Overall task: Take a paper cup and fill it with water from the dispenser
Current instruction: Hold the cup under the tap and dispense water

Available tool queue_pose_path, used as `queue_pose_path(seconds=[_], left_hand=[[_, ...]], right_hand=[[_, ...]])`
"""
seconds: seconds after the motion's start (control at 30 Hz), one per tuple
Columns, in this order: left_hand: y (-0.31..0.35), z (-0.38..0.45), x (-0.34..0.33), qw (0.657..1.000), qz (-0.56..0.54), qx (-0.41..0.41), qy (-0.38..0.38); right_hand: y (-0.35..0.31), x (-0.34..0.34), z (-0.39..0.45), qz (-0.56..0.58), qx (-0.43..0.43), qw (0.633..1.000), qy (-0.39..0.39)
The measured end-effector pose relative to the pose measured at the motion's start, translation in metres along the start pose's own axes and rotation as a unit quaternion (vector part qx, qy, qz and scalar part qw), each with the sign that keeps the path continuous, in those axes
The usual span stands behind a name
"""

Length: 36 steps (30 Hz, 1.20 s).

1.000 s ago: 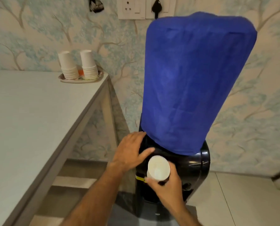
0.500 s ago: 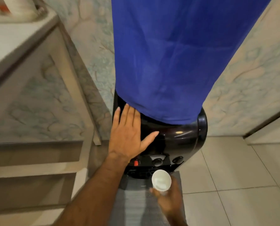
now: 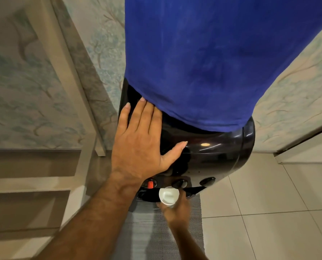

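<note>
Pale wallpaper with a branch pattern [image 3: 43,81] backs the scene, and we take the black dispenser [image 3: 222,156] as our landmark. Well to its left stands a light table leg [image 3: 77,87], with shelf-like ledges [image 3: 30,184] lower down. Our left hand [image 3: 139,143] lies flat on the dispenser's top left shoulder, fingers spread and thumb out, gripping nothing; we judge it is there to brace us as we lean over. Above the dispenser's body the blue cover [image 3: 203,62] drapes the bottle, its hem touching our fingertips. On the front edge below sit a red tap [image 3: 150,184] and two dark taps [image 3: 179,183] to its right. Just beneath the middle tap our right hand [image 3: 175,209] wraps its fingers around the paper cup [image 3: 168,196], held upright with its mouth up, presumably to catch the stream; whether water is in it yet we cannot tell. Under the dispenser lies a grey mat [image 3: 156,231], with floor tiles [image 3: 269,212] to the right.
</note>
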State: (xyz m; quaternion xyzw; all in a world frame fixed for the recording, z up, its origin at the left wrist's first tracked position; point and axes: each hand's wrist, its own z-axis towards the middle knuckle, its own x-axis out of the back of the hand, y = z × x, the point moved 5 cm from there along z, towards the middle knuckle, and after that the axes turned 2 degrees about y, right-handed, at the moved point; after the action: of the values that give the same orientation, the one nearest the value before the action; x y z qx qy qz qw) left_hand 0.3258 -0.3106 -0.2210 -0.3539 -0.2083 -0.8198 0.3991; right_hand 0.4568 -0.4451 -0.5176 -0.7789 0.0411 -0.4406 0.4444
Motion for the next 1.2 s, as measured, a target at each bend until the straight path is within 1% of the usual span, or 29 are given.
queue_pose_path(seconds=[0.1,0.23,0.4,0.5,0.57,0.67,0.73,0.8,0.87,1.03,1.13,1.2], left_hand=[[0.000,0.000,0.001,1.000,0.002,0.003,0.006],[0.000,0.001,0.002,1.000,-0.001,0.005,0.001],[0.001,0.001,0.003,1.000,0.002,0.004,0.001],[0.001,0.001,0.003,1.000,0.005,0.000,0.002],[0.001,0.001,0.003,1.000,0.007,0.000,-0.002],[0.000,0.002,0.003,1.000,0.008,0.001,-0.007],[0.001,0.002,0.003,1.000,0.010,0.001,-0.008],[0.000,0.002,0.003,1.000,0.013,0.000,-0.009],[0.000,0.002,0.003,1.000,0.016,-0.002,-0.014],[0.000,0.002,0.003,1.000,0.018,0.000,-0.012],[0.000,0.001,0.004,1.000,0.019,0.001,-0.010],[0.001,0.002,0.004,1.000,0.016,0.002,-0.007]], right_hand=[[0.000,-0.006,0.000,-0.015,-0.010,1.000,-0.003],[0.004,-0.011,0.002,-0.005,-0.013,1.000,-0.008],[0.005,-0.010,0.000,-0.006,0.021,1.000,-0.023],[0.003,0.001,-0.009,0.057,0.026,0.998,0.001],[0.000,0.014,-0.022,0.101,0.003,0.994,0.029],[-0.010,0.040,-0.045,0.211,-0.024,0.975,0.058],[-0.026,0.058,-0.053,0.287,-0.027,0.957,0.041],[-0.044,0.074,-0.055,0.327,-0.013,0.945,0.019],[-0.061,0.085,-0.054,0.360,-0.006,0.933,0.014],[-0.086,0.094,-0.046,0.394,0.004,0.919,-0.004],[-0.091,0.093,-0.043,0.381,-0.007,0.924,-0.010],[-0.092,0.094,-0.040,0.363,-0.014,0.932,0.002]])
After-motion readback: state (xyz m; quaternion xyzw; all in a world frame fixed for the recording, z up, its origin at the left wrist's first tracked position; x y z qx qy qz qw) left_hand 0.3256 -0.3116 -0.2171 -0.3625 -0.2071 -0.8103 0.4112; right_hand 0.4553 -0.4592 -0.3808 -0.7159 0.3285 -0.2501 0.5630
